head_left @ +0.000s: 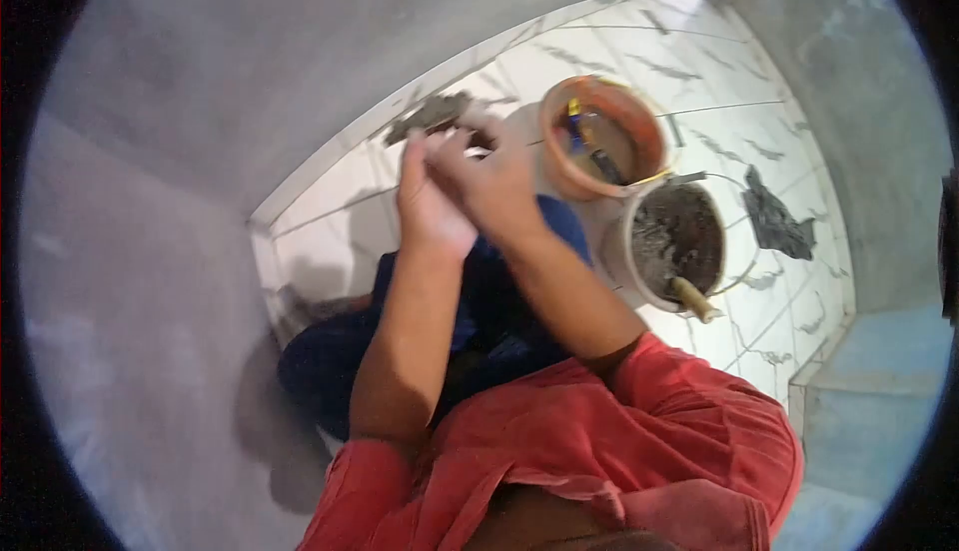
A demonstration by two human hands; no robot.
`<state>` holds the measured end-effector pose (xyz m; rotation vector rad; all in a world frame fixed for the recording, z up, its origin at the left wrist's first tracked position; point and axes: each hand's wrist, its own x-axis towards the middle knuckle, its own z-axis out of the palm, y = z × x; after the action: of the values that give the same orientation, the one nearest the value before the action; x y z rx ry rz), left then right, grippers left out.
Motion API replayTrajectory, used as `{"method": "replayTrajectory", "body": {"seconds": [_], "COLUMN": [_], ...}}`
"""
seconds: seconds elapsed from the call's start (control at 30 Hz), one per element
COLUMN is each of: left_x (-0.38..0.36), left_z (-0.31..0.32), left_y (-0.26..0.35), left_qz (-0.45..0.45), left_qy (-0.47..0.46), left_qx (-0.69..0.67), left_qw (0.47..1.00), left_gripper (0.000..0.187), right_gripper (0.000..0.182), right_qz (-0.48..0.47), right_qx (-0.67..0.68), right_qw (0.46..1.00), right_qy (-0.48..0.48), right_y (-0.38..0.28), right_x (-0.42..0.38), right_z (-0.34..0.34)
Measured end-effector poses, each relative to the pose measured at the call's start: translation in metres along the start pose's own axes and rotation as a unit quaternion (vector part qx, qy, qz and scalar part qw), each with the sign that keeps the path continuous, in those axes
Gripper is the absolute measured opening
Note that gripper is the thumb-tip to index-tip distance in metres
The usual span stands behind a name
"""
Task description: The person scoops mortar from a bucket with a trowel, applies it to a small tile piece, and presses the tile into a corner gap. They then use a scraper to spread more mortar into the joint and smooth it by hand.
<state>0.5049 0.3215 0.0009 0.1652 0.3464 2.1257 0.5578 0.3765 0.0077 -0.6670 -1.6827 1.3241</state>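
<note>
Both my hands are raised together in front of my knees, above the tiled floor. My left hand (432, 196) has its palm turned up, with its fingertips partly covered by the other hand. My right hand (489, 173) lies across it with the fingers curled; the fingers are blurred, and whatever lies between the hands is too small to make out. Just beyond them, a patch of grey mortar (428, 116) lies on the floor by the wall.
An orange bucket (561, 163) with brownish water and tools stands right of my hands. Beside it is a pale bucket (621, 251) of grey mortar with a wooden handle (694, 299). A dark crumpled sheet (777, 216) lies on the tiles. Grey walls (250, 61) surround the floor.
</note>
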Motion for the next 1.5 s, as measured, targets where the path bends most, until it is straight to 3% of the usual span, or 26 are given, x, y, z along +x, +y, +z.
{"method": "replayTrajectory", "body": {"seconds": [0.03, 0.37, 0.43, 0.5, 0.53, 0.67, 0.77, 0.83, 0.87, 0.97, 1.03, 1.2, 1.33, 1.37, 1.4, 1.43, 1.47, 1.5], "left_x": [0.002, 0.004, 0.003, -0.002, -0.002, -0.005, -0.012, -0.025, -0.035, -0.072, -0.091, -0.09, -0.099, -0.1, -0.101, -0.105, -0.109, -0.108], "left_z": [-0.007, -0.056, -0.055, -0.048, -0.063, -0.068, -0.074, -0.081, -0.09, -0.115, -0.133, -0.128, -0.137, -0.133, -0.133, -0.138, -0.14, -0.129], "left_y": [0.001, 0.01, 0.017, 0.028, 0.032, 0.055, 0.075, 0.09, 0.096, 0.124, 0.137, 0.159, 0.154, 0.155, 0.157, 0.159, 0.158, 0.157], "left_qz": [-0.007, 0.05, 0.042, 0.074, 0.08, 0.123, 0.11, 0.066, 0.065, 0.026, 0.038, 0.084, 0.089, 0.05, 0.016, 0.005, -0.04, -0.062], "left_qy": [0.054, -0.029, 0.029, 0.066, 0.03, 0.034, 0.089, 0.172, 0.195, 0.265, 0.267, 0.298, 0.284, 0.263, 0.261, 0.165, 0.123, 0.161], "left_qx": [0.0, -0.021, -0.025, 0.002, 0.023, 0.074, 0.134, 0.187, 0.205, 0.326, 0.332, 0.367, 0.312, 0.319, 0.327, 0.496, 0.507, 0.361], "left_qw": [0.998, 0.998, 0.998, 0.995, 0.996, 0.989, 0.981, 0.965, 0.957, 0.907, 0.904, 0.877, 0.902, 0.909, 0.908, 0.852, 0.852, 0.916], "left_gripper": [0.038, 0.037, 0.038, 0.022, 0.04, 0.043, 0.042, 0.041, 0.044, 0.055, 0.054, 0.044, 0.043, 0.044, 0.046, 0.047, 0.041, 0.038], "right_gripper": [0.041, 0.036, 0.035, 0.033, 0.034, 0.033, 0.031, 0.029, 0.027, 0.03, 0.03, 0.027, 0.032, 0.034, 0.04, 0.037, 0.034, 0.03], "right_qz": [0.048, 0.083, 0.102, 0.1, 0.108, 0.105, 0.097, 0.185, 0.134, 0.139, 0.153, 0.161, 0.216, 0.252, 0.218, 0.197, 0.277, 0.216], "right_qx": [0.051, 0.192, 0.154, 0.139, 0.145, 0.171, 0.198, 0.229, 0.184, 0.198, 0.149, 0.173, 0.146, 0.106, 0.072, -0.013, 0.141, 0.192], "right_qw": [0.997, 0.978, 0.982, 0.984, 0.982, 0.975, 0.969, 0.94, 0.959, 0.958, 0.963, 0.95, 0.939, 0.935, 0.949, 0.956, 0.917, 0.916], "right_qy": [-0.018, -0.023, -0.031, -0.052, -0.06, -0.094, -0.114, -0.172, -0.167, -0.154, -0.164, -0.206, -0.224, -0.225, -0.216, -0.215, -0.25, -0.278], "right_y": [-0.001, 0.011, 0.018, 0.017, 0.014, 0.023, 0.026, 0.032, 0.052, 0.074, 0.092, 0.126, 0.156, 0.164, 0.165, 0.162, 0.161, 0.166], "right_x": [-0.001, -0.006, -0.006, -0.006, -0.006, -0.002, 0.002, 0.007, 0.008, 0.013, 0.016, 0.008, -0.003, -0.009, -0.01, -0.012, -0.012, -0.016], "right_z": [0.001, 0.037, 0.041, 0.051, 0.056, 0.079, 0.094, 0.1, 0.105, 0.122, 0.127, 0.155, 0.17, 0.177, 0.187, 0.196, 0.206, 0.218]}}
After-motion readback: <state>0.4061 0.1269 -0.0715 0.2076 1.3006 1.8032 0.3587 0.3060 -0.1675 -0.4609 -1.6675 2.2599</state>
